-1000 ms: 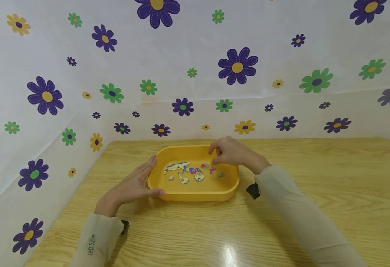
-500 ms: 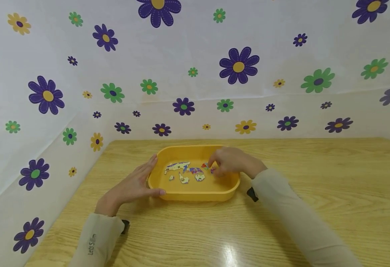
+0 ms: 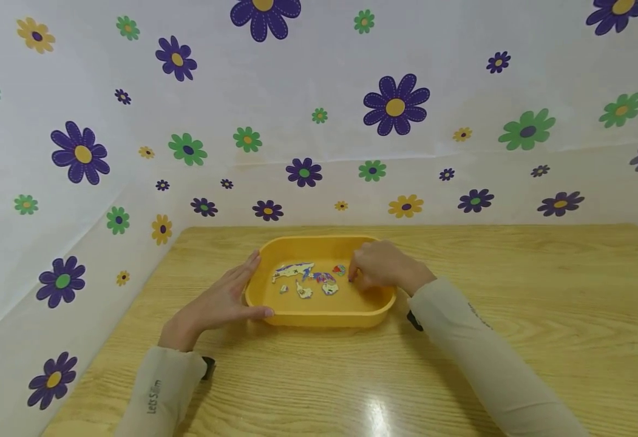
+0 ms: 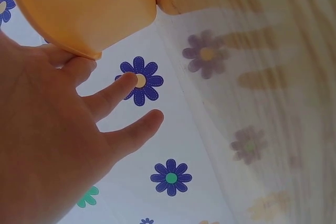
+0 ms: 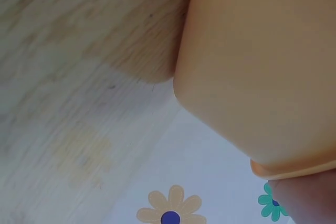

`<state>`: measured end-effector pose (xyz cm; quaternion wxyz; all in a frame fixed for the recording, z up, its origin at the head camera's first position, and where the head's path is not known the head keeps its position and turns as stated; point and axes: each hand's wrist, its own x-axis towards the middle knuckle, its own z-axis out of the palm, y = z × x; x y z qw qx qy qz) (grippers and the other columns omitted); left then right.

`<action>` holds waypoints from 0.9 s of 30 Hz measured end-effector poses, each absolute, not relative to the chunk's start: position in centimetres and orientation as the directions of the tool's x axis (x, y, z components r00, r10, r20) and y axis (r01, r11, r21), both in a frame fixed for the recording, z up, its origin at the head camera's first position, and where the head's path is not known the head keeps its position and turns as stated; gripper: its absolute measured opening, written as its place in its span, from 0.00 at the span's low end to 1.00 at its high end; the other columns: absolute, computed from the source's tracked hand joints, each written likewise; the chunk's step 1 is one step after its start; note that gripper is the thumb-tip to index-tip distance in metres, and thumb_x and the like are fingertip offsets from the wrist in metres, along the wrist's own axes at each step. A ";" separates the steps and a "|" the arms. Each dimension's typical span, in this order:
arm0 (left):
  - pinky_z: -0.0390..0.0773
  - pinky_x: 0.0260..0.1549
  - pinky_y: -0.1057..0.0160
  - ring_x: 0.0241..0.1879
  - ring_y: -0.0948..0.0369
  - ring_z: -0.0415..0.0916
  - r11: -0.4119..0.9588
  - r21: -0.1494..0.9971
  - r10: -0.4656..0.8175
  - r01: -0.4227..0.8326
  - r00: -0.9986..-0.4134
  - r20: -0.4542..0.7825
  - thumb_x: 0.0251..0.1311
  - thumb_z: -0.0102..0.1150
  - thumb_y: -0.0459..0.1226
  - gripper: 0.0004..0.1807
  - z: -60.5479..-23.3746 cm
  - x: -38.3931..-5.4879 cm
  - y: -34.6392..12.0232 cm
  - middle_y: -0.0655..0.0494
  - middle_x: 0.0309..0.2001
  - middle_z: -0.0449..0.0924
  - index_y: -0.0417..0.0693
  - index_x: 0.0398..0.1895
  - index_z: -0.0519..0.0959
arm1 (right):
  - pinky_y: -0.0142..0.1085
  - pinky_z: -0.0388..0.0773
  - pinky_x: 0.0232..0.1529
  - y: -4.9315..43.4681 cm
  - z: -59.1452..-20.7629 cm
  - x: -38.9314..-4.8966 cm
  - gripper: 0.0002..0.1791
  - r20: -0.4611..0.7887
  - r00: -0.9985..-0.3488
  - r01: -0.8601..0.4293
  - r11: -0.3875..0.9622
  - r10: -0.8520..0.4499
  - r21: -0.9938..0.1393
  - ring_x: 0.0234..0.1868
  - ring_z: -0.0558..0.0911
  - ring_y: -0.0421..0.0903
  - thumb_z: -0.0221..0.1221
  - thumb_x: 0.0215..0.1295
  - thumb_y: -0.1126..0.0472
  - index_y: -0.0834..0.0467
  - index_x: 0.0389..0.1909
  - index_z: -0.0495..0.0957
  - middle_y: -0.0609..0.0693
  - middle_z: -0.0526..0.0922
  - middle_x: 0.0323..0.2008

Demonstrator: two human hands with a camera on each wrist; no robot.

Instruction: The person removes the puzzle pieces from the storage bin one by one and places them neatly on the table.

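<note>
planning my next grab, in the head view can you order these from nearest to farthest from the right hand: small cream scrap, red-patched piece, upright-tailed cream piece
1. red-patched piece: just left of the right hand
2. upright-tailed cream piece: left of the tray's middle
3. small cream scrap: farther left

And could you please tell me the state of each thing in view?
Yellow tray: upright
Pieces: scattered on the tray's floor
Left grip: touching the tray's left end
Right grip: fingers curled inside the tray; hold unclear
Sleeves: covering the forearms
Table: under the tray, reflecting light
Floral covering: creased
</note>
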<state>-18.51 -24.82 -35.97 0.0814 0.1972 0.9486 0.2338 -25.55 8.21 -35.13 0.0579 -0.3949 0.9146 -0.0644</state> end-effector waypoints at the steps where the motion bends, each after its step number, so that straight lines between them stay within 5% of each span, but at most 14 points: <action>1: 0.48 0.72 0.35 0.78 0.39 0.42 0.812 0.477 0.413 0.336 -0.908 -0.063 0.56 0.66 0.64 0.63 -36.0 -18.5 -24.7 0.44 0.82 0.37 0.40 0.82 0.44 | 0.35 0.77 0.33 8.3 -35.2 -25.5 0.09 -0.053 -0.681 -0.717 0.680 -0.730 -0.154 0.32 0.76 0.41 0.66 0.56 0.64 0.51 0.36 0.91 0.45 0.88 0.39; 6: 0.48 0.72 0.34 0.78 0.39 0.43 0.816 0.470 0.415 0.336 -0.907 -0.072 0.55 0.65 0.66 0.64 -35.9 -18.5 -24.3 0.45 0.82 0.38 0.40 0.82 0.44 | 0.33 0.73 0.30 8.7 -35.2 -25.4 0.04 -0.073 -0.694 -0.705 0.697 -0.716 -0.128 0.29 0.73 0.41 0.66 0.54 0.66 0.54 0.25 0.85 0.44 0.81 0.28; 13: 0.49 0.72 0.35 0.78 0.39 0.44 0.827 0.448 0.411 0.340 -0.909 -0.070 0.54 0.64 0.68 0.64 -36.0 -18.4 -24.0 0.45 0.82 0.38 0.41 0.82 0.44 | 0.31 0.58 0.22 8.7 -35.3 -25.6 0.17 -0.132 -0.710 -0.682 0.722 -0.692 -0.117 0.21 0.65 0.41 0.65 0.54 0.71 0.52 0.14 0.71 0.44 0.67 0.18; 27: 0.49 0.71 0.34 0.78 0.39 0.44 0.829 0.446 0.407 0.339 -0.911 -0.065 0.54 0.64 0.67 0.64 -36.0 -18.5 -24.1 0.46 0.82 0.39 0.41 0.82 0.45 | 0.31 0.60 0.22 8.4 -35.4 -25.4 0.16 -0.111 -0.689 -0.719 0.695 -0.716 -0.019 0.21 0.66 0.42 0.63 0.57 0.69 0.53 0.15 0.70 0.46 0.69 0.19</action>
